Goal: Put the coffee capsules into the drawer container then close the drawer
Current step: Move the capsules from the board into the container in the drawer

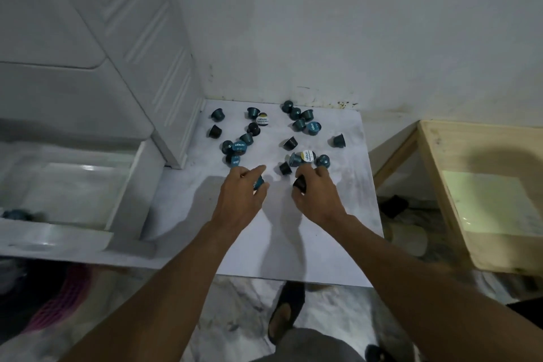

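Several blue and black coffee capsules lie scattered over the far half of a white table top. My left hand grips a blue capsule between thumb and fingers. My right hand grips a black capsule the same way. Both hands hover at the near edge of the scatter. At the left, the white drawer of a plastic drawer unit stands pulled open, with a dark capsule blurred at its near left corner.
The white drawer unit rises at the left against the wall. A wooden frame stands to the right of the table. Below the table's front edge are a tiled floor, my foot in a sandal, and a pink basket.
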A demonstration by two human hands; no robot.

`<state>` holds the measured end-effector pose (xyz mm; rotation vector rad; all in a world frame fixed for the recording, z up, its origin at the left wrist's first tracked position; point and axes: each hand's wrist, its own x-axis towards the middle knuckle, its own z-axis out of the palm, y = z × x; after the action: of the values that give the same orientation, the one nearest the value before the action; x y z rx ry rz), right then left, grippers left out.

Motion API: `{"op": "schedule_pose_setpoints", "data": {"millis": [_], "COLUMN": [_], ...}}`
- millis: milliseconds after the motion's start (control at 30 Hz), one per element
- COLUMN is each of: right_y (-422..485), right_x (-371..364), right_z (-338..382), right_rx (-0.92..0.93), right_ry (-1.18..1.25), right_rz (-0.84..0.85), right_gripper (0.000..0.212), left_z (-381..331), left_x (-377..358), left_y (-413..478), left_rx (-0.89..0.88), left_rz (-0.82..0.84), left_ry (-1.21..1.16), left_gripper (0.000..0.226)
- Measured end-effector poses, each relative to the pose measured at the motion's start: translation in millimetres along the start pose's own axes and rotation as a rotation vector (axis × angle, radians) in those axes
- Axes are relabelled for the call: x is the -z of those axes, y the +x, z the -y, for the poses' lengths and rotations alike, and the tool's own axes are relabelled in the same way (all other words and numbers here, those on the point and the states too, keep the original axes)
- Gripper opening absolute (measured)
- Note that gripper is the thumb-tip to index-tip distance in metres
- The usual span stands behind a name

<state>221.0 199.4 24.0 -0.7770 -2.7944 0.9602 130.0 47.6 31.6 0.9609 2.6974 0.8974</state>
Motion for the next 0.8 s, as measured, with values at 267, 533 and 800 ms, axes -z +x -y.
{"op": "schedule_pose_setpoints", "data": {"millis": [267, 533, 800], "right_y": [-62.3, -87.3, -56.7], "right_x": [-5.6, -24.9, -66.6], "right_z": [94.7, 205.2, 286.4], "right_rx": [0.172, 0.342, 0.492], "right_ry": [0.139, 0.222, 0.265], "right_rz": [-0.209, -0.186, -0.034], "right_gripper": [0.018, 0.022, 0.032], "left_z": [6.6, 41.6, 90.0], "left_x": [84.0, 179.3, 240.7], "left_y": [-78.0, -129.8, -131.3], "left_rx": [0.023, 0.120, 0.280], "left_rz": [-0.218, -0.398, -0.528], "left_ry": [-0.106, -0.047, -0.073], "left_gripper": [0.040, 0.035, 0.042]}}
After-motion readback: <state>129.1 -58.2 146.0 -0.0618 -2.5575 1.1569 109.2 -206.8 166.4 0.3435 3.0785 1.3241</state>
